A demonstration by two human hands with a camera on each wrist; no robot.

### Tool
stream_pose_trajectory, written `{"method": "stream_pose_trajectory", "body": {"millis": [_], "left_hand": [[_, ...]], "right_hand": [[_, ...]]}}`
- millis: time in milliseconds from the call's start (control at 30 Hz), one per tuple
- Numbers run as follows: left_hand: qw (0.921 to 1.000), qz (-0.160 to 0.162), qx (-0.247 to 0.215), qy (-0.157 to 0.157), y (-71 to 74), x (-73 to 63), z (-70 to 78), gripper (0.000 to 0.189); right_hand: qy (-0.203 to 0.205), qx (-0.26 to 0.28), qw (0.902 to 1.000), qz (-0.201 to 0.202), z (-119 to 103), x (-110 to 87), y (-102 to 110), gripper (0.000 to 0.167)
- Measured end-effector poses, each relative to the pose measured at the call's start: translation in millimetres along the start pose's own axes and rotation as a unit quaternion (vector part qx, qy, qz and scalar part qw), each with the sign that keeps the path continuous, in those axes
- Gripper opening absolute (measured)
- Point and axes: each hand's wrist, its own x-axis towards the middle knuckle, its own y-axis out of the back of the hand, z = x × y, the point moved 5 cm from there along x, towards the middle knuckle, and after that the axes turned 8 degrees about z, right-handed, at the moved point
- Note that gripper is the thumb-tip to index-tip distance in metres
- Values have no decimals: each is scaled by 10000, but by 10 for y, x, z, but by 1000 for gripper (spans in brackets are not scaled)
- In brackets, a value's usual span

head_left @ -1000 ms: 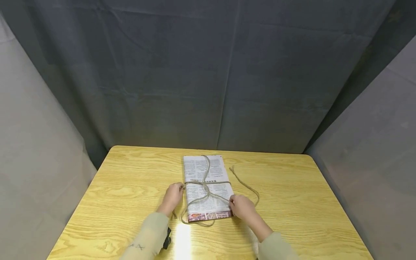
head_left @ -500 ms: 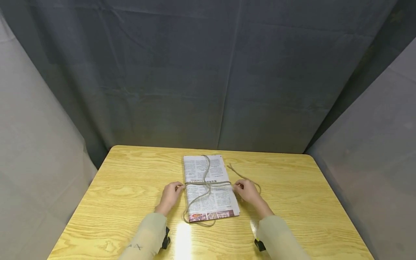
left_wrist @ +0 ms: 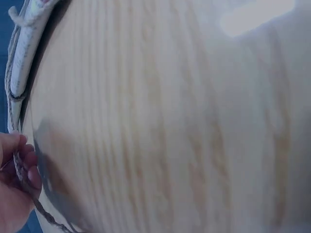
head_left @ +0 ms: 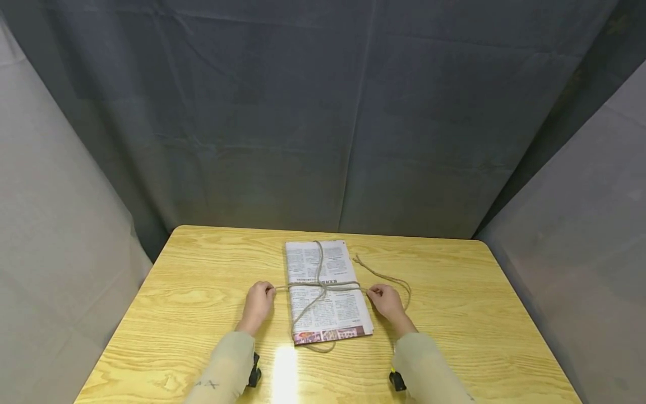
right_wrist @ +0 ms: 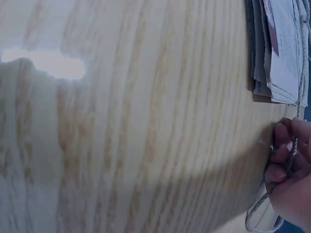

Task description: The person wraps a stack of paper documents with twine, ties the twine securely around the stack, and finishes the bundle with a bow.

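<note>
A folded stack of newspaper [head_left: 335, 314] lies on the table with twine [head_left: 320, 264] running along it and across its middle, crossing near the centre. Just off the stack's left edge, my left hand [head_left: 256, 304] pinches one strand, drawn out level from the crossing. On the opposite side, my right hand [head_left: 387, 303] pinches another strand close to the right edge. In the left wrist view, twine passes through the curled fingers of the left hand [left_wrist: 17, 179] and trails below. The right wrist view has the right hand [right_wrist: 291, 165] gripping twine that loops beneath it.
The wooden table [head_left: 202, 264] extends around the stack on all sides. A loose twine end lies on it at the stack's right, and a short loop pokes out below the front edge. Grey curtains [head_left: 252, 140] stand behind and at both sides.
The right hand has gone up from the stack's lower right to its middle right, and the left hand slightly left. The strands between them are straighter, and the crossing looks tighter.
</note>
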Motion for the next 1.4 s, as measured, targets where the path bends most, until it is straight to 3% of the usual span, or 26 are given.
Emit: {"method": "stream_pose_trajectory", "body": {"millis": [133, 233, 333, 400, 467, 567, 667, 800, 1000, 1100, 1233, 1400], "left_hand": [[9994, 101, 304, -152, 22, -35, 13, 15], [9958, 436, 525, -612, 32, -68, 108, 20], [9906, 715, 327, -1120, 29, -123, 257, 24], [9893, 551, 9, -1351, -7, -178, 346, 19], [9896, 83, -345, -1391, -66, -239, 396, 11], [9898, -751, -601, -1055, -151, -339, 393, 7], [9880, -1266, -572, -674, -185, -422, 343, 6], [9863, -1452, -552, -558, -171, -510, 319, 3], [9856, -1428, -680, -596, -160, -595, 371, 4], [9827, -1491, -1042, -345, -174, -609, 420, 3], [9731, -1706, -1542, 113, -206, -617, 499, 4], [9672, -2048, -1468, 331, -226, -646, 570, 7]], "right_hand": [[18, -35, 10000, -5, -17, -18, 8, 15], [67, -74, 9999, -25, -19, -19, -4, 15], [77, -82, 9999, -35, -6, -15, -18, 15], [45, -64, 10000, -42, 3, -13, -23, 15], [38, -40, 10000, -51, 7, -8, -32, 15], [43, -24, 10000, -63, 7, -4, -44, 15], [60, -38, 9999, -74, 9, -1, -55, 14], [55, -75, 9999, -100, 17, -3, -60, 14], [-10, -157, 9998, -103, 26, -1, -65, 15], [-16, -167, 9998, -98, 38, 4, -75, 16], [82, -142, 9999, -44, 33, 3, -75, 14], [186, -175, 9997, 33, 29, 10, -83, 13]]}}
